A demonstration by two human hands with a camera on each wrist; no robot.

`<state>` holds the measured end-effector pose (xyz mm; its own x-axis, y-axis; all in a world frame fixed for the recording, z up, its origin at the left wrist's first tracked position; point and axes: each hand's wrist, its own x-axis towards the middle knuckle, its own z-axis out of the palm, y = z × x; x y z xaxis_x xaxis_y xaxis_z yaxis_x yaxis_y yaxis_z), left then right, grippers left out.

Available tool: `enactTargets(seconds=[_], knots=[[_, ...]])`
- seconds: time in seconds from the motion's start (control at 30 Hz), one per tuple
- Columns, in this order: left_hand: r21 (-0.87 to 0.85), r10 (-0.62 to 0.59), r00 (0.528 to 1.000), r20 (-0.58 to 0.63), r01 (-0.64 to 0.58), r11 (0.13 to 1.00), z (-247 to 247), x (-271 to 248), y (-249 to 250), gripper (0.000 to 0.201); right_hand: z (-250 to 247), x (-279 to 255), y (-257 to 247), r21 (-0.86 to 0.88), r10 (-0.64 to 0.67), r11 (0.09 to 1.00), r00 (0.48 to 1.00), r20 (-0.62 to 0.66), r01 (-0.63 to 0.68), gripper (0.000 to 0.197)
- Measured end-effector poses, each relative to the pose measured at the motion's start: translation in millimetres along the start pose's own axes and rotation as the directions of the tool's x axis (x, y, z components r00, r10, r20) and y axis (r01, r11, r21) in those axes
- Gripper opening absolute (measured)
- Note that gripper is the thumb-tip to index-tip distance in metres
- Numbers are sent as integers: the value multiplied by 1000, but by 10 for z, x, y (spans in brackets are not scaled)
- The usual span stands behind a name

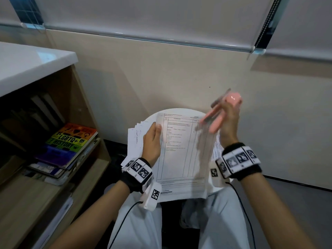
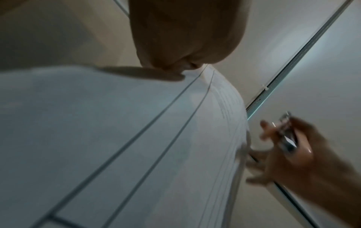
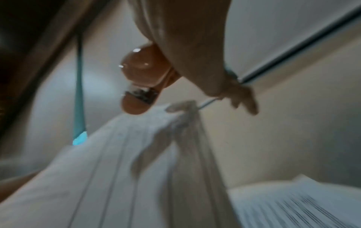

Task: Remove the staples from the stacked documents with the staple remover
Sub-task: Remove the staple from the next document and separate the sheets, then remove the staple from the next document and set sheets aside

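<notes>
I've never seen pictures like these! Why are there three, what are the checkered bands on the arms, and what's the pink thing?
They show one moment from three cameras on a person. The big picture comes from a head camera looking down; the other two come from small cameras strapped to each wrist, inside those checkered bands. The left hand holds up printed papers. The right hand grips a pink staple remover and lifts a page's corner. More papers lie on a round white stool. A shelf with books stands left.
</notes>
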<state>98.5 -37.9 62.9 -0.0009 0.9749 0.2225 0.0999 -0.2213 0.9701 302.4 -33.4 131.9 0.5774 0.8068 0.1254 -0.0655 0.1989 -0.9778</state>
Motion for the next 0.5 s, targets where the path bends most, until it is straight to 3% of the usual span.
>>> enactTargets(seconds=[0.07, 0.1, 0.17, 0.27, 0.33, 0.43, 0.5], knots=[[-48, 1, 999, 34, 1, 999, -15, 42, 37, 38, -340, -115, 140, 154, 78, 982, 978, 191, -109, 34], [-73, 9, 999, 52, -5, 997, -8, 68, 50, 36, -472, -191, 210, 164, 122, 971, 950, 287, -174, 27], [-123, 13, 995, 96, -1, 992, 22, 108, 93, 34, -668, -315, 365, 84, 207, 958, 867, 453, -273, 30], [-148, -8, 995, 104, 24, 989, 65, 201, 50, 32, -797, -422, 494, -97, 328, 938, 757, 566, -334, 31], [-96, -48, 995, 89, 57, 994, 76, 301, -85, 27, -825, -447, 516, -276, 422, 905, 752, 506, -323, 36], [12, -218, 970, 111, 218, 976, 45, 376, -257, 11, -900, -319, 571, -453, 474, 833, 831, 292, -317, 26], [133, -312, 948, 61, 302, 944, -50, 418, -448, 30, -988, -87, 636, -514, 456, 796, 875, 160, -321, 20]])
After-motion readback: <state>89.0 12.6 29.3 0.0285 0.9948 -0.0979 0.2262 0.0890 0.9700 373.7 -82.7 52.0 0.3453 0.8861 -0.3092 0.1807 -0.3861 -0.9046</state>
